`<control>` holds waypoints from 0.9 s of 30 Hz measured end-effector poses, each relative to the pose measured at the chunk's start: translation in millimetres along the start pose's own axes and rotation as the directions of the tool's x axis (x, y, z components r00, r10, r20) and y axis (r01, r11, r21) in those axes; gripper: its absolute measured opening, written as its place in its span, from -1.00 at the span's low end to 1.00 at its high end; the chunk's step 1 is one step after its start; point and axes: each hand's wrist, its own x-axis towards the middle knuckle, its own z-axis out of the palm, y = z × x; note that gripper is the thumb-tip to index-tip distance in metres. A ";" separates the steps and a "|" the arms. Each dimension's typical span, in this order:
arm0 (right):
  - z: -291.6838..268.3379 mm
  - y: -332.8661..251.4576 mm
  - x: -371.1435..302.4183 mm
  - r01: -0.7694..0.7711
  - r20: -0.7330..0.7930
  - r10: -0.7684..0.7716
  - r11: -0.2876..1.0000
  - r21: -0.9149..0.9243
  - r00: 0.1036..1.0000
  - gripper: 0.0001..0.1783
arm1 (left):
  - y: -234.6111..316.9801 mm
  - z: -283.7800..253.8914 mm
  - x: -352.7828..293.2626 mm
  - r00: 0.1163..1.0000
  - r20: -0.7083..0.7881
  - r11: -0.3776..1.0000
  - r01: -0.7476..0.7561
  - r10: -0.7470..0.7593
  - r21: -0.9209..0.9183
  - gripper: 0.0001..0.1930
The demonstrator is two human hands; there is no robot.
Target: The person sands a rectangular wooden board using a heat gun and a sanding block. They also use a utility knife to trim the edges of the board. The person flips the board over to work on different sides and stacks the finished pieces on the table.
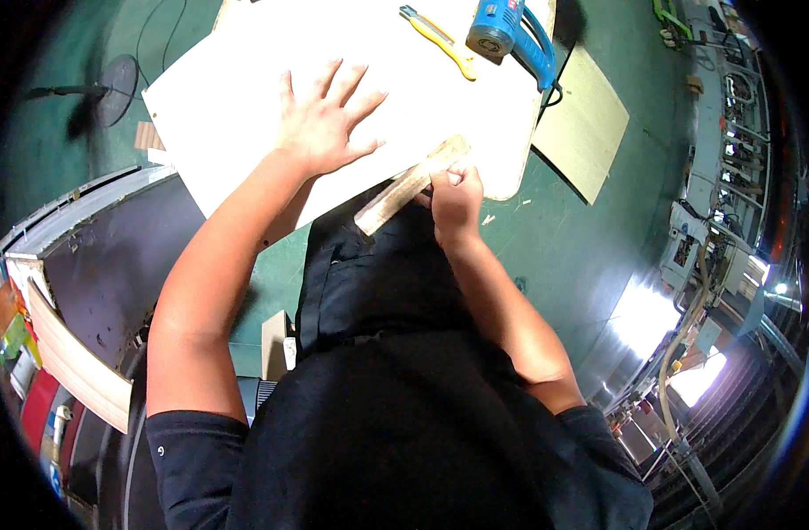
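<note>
Both hands show in the head view: the left hand (323, 131) lies palm down on the white board (223, 128), fingers spread wide and pointing away from the person. To its right, the right hand (457, 203) is closed around a wooden strip (403, 192), with the thumb along the strip's right side. The strip slants from near left to far right; its near end is over the dark trousers (378, 274), and its far end is over the board's near edge. Whether that far end touches the board, I cannot tell.

On the far right part of the board lie a yellow knife (442, 44) and, just right of it, a blue power tool (502, 28) with a looped handle. Beyond the board's right edge is a pale panel (585, 124). A few wood chips (488, 220) lie on the green floor (546, 256), near the right hand. A dark cabinet (113, 252) stands at the left, with a curved wooden piece (78, 362) nearer the person. Machinery (691, 238) lines the far right side.
</note>
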 end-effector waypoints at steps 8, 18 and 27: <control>-27.5 -13.4 31.1 0.368 0.223 -0.292 0.721 -0.587 0.930 -0.83 | -0.3 4.0 5.2 1.000 -0.029 1.000 -0.004 0.004 0.000 -0.26; -31.5 -58.1 50.1 0.626 0.563 -0.277 0.299 -0.720 0.779 -0.72 | 1.3 1.1 5.9 1.000 0.009 1.000 0.012 -0.012 0.029 -0.25; -5.3 -85.2 74.5 0.650 0.624 -0.203 0.362 -0.668 0.755 -0.67 | 1.8 0.0 4.1 1.000 0.017 0.999 0.015 -0.016 0.048 -0.24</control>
